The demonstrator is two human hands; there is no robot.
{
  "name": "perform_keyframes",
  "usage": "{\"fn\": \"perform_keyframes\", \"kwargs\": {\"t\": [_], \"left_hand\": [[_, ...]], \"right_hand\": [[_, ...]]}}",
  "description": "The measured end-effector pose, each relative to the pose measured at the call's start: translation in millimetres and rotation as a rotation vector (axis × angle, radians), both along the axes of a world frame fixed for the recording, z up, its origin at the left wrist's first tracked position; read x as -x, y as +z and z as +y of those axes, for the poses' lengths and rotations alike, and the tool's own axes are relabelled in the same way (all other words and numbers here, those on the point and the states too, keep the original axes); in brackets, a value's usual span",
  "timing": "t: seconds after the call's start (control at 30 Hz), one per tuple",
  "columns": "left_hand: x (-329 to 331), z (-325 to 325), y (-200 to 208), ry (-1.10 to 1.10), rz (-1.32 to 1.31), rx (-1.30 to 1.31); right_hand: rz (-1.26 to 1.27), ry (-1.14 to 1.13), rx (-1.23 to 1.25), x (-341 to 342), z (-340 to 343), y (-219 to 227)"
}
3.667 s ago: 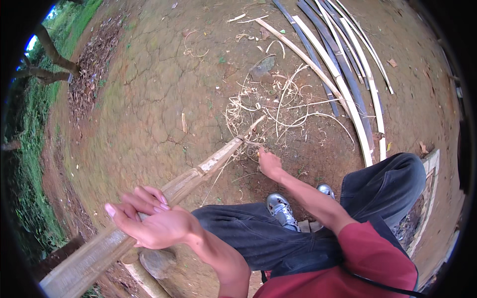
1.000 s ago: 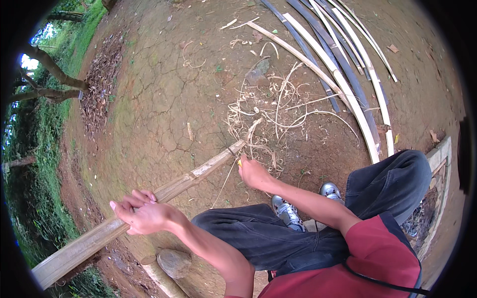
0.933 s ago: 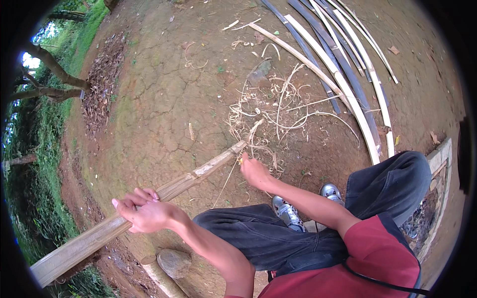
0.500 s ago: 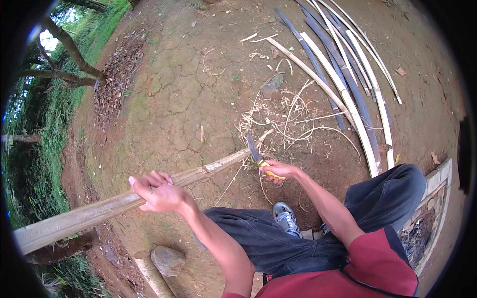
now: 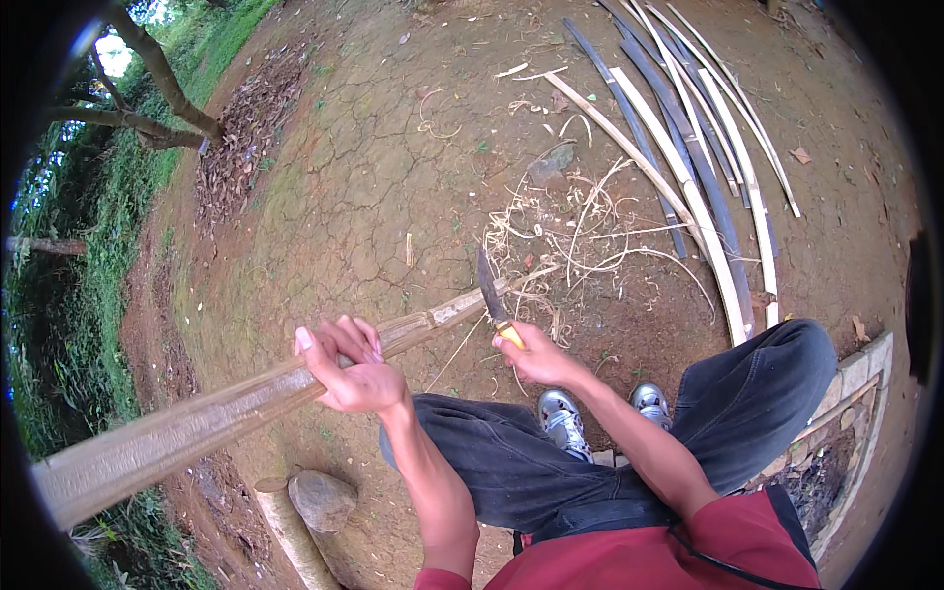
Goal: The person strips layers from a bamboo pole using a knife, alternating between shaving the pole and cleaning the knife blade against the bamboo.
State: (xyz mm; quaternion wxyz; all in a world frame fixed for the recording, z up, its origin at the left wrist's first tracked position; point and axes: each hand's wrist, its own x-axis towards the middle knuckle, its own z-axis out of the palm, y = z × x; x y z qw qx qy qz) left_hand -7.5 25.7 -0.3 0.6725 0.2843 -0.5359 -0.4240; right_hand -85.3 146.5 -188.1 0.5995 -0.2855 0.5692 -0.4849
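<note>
Probably paring: right hand [image 5: 537, 356] gripped yellow-handled, dark-bladed knife [image 5: 491, 293], left hand [image 5: 358, 380] loose over tan bamboo length [image 5: 265, 395]; next cut needed bracing.

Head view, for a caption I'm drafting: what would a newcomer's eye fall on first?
Probably the long bamboo piece, slanting from lower left to the middle, with the left hand over it. Then comes the yellow-handled knife in the right hand, near the piece's narrow far end. Upper right, pale and dark strips lie beside curled shavings.
</note>
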Motion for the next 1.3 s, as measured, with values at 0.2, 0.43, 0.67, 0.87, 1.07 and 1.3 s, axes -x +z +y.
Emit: {"fn": "perform_keyframes", "kwargs": {"t": [0.2, 0.43, 0.67, 0.87, 1.07, 1.3], "left_hand": [[-7, 23, -4, 0.039, -0.018, -0.038], [-9, 40, -6, -0.155, -0.042, 0.026], [-10, 21, -6, -0.090, 0.031, -0.013], [-8, 7, -4, -0.018, -0.013, 0.021], [-3, 16, -3, 0.047, -0.013, 0.012], [17, 30, -6, 0.020, -0.045, 0.041]], "right_hand": [[0.554, 0.085, -0.082, -29, -5, 39], [0.500, 0.070, -0.241, -18, 2, -20], [0.581, -0.020, -0.193, -27, -15, -32], [0.596, -0.032, -0.179, -25, -22, -37], [0.551, 0.043, -0.201, -34, -18, 8], [0.538, 0.079, -0.308, -7, -23, -102]]}}
